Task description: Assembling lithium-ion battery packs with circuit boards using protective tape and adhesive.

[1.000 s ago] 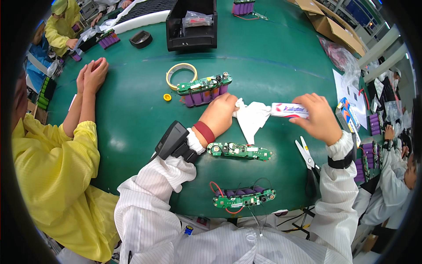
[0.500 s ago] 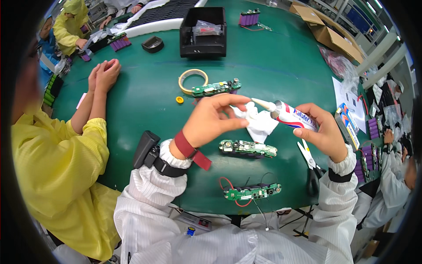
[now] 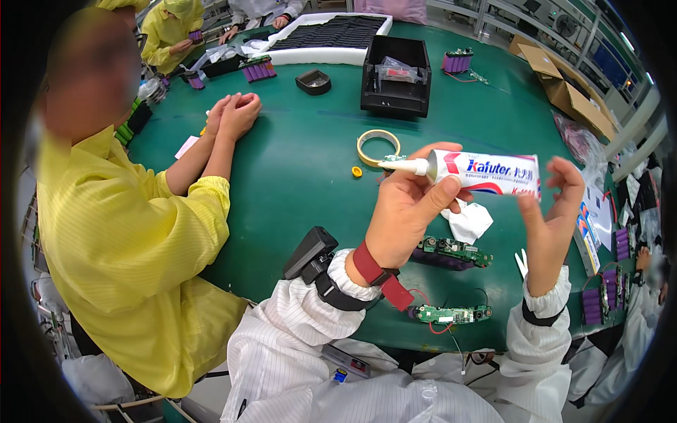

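A white, red and blue glue tube (image 3: pixel 486 173) with a long white nozzle lies in my left hand (image 3: pixel 412 204), thumb on its front, nozzle pointing left. My right hand (image 3: pixel 553 222) stands just off the tube's crimped end, fingers apart and holding nothing. Below the tube, a green circuit board on a battery pack (image 3: pixel 455 250) sits on the table, with a wired green circuit board (image 3: pixel 453 314) nearer me. Crumpled white tissue (image 3: pixel 471 224) lies behind. My right arm partly hides the scissors (image 3: pixel 522 264). Beyond the nozzle are a tape roll (image 3: pixel 362 146) and a yellow cap (image 3: pixel 357 171).
At left a person in a yellow coat (image 3: pixel 134 240) rests clasped hands (image 3: pixel 238 116) on the green table. A black bin (image 3: pixel 396 95), a small black dish (image 3: pixel 314 83) and a white foam tray (image 3: pixel 384 28) stand farther back. A cardboard box (image 3: pixel 578 95) is at back right.
The tube has passed from my right hand to my left. My right hand has opened and come off it. The view has shifted, so the table appears farther right.
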Demonstrator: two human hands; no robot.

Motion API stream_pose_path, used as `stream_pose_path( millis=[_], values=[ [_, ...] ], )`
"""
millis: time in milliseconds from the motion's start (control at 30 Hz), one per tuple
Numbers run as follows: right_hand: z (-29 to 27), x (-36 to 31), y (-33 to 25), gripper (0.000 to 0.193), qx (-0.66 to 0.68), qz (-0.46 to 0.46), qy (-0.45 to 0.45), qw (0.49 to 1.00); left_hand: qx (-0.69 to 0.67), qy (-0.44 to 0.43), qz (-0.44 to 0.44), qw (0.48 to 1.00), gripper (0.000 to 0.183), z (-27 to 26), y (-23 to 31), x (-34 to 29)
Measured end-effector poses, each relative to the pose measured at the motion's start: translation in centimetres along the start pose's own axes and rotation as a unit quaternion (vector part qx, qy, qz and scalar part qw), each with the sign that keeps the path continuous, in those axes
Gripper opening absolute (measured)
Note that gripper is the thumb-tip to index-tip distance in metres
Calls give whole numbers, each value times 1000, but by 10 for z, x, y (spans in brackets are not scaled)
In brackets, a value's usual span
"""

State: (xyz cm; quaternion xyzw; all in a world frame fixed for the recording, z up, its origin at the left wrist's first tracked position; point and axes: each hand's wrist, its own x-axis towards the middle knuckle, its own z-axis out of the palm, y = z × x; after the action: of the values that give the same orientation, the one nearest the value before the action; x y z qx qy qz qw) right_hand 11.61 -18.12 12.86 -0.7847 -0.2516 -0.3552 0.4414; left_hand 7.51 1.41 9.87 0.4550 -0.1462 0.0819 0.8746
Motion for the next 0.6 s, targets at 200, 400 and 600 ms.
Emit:
stream_pose_path(
  millis=[200, 400, 600],
  values=[
    [4, -14, -22, 58, 558, 352, -156, 735, -10, -57, 37, 998, 57, 19, -7, 2],
    [0, -4, -28, 55, 561, 411, -80, 714, 140, -92, -35, 985, 70, 11, -16, -1],
    [-40, -20, -2, 50, 415, 315, -5, 853, 441, -106, -8, 891, 77, -33, -20, -31]
  ],
)
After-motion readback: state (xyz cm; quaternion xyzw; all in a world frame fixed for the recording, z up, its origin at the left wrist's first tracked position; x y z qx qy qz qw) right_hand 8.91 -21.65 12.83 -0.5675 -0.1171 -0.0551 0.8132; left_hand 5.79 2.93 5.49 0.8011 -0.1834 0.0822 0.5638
